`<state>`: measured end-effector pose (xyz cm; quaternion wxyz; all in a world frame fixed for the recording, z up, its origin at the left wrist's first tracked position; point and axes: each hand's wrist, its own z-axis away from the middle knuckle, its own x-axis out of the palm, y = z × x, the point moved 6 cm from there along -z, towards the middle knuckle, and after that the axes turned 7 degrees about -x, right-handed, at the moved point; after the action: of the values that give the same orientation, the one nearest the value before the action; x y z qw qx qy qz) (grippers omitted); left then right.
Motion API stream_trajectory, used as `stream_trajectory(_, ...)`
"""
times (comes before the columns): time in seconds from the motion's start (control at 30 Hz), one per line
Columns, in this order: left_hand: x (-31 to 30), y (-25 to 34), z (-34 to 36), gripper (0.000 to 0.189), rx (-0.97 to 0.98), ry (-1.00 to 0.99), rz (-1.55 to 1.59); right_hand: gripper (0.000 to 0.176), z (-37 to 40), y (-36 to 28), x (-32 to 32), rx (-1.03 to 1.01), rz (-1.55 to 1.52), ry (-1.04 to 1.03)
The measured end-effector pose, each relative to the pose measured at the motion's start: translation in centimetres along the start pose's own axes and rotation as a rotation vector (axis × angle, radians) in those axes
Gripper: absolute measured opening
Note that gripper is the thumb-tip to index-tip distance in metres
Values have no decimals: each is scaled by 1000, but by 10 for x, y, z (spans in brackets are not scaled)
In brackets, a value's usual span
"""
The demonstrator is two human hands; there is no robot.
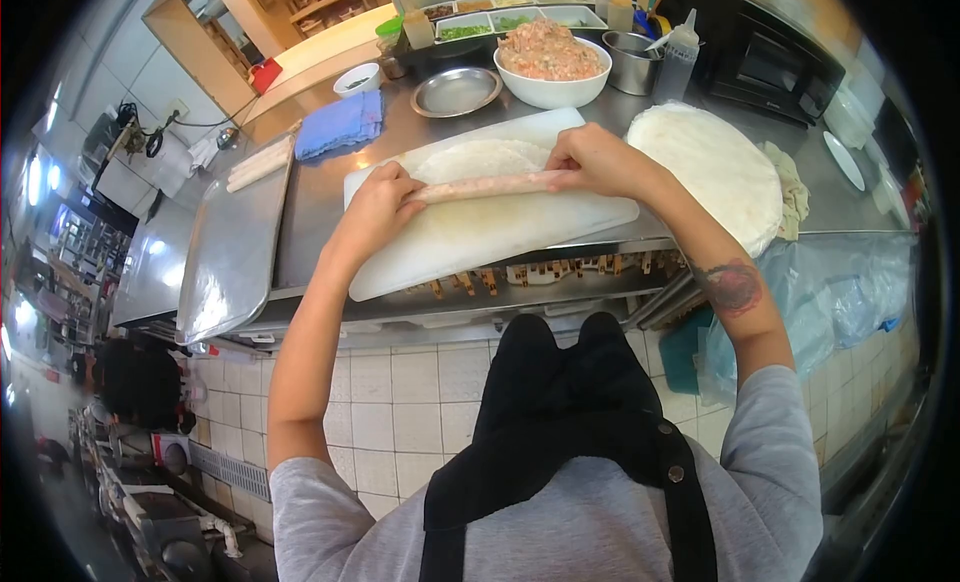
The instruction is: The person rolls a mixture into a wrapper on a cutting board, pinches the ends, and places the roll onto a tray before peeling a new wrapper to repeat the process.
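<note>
A thin round wrapper point(480, 160) lies on a white cutting board point(500, 222), its near part rolled round a pinkish filling into a long roll point(485, 188). At the roll's left end, my left hand point(384, 202) is closed with fingers and thumb on it. My right hand point(598, 162) pinches the right end. Part of each end is hidden under the fingers. Beyond the board, a white bowl point(552, 92) holds a heap of minced filling point(550, 50). A stack of round white wrappers point(710, 167) lies to the right of the board.
Left stands a metal tray point(230, 247) with several pale rolls point(262, 162) at its far end. Behind the board are a folded blue cloth point(340, 125), a shallow steel dish point(456, 92) and a steel pot point(632, 67). A squeeze bottle point(678, 62) and black oven point(765, 57) stand back right.
</note>
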<state>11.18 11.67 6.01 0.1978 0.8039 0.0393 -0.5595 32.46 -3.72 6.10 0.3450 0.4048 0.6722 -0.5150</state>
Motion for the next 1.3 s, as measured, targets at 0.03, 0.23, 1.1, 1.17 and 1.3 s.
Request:
stream_trajectory(0.03, 0, -1, 0, 27, -18, -12, -42, 23, 1, 2, 0, 16, -4, -13)
stream_trajectory(0.23, -1, -7, -7, 31, -85, -121, 93, 31, 1, 7, -3, -81, 59, 41)
stream_trajectory(1.1, 5, -49, -44, 14, -144, -126, 74, 29, -49, -7, 15, -398, 223, 128)
stream_trajectory(1.17, 2, -41, -45, 14, -116, -119, 41, 36, -56, -30, 31, -366, -69, 38)
stream_trajectory(1.3, 8, -12, -38, 14, -58, 0, 38, 35, -59, -46, 45, -424, 116, 94)
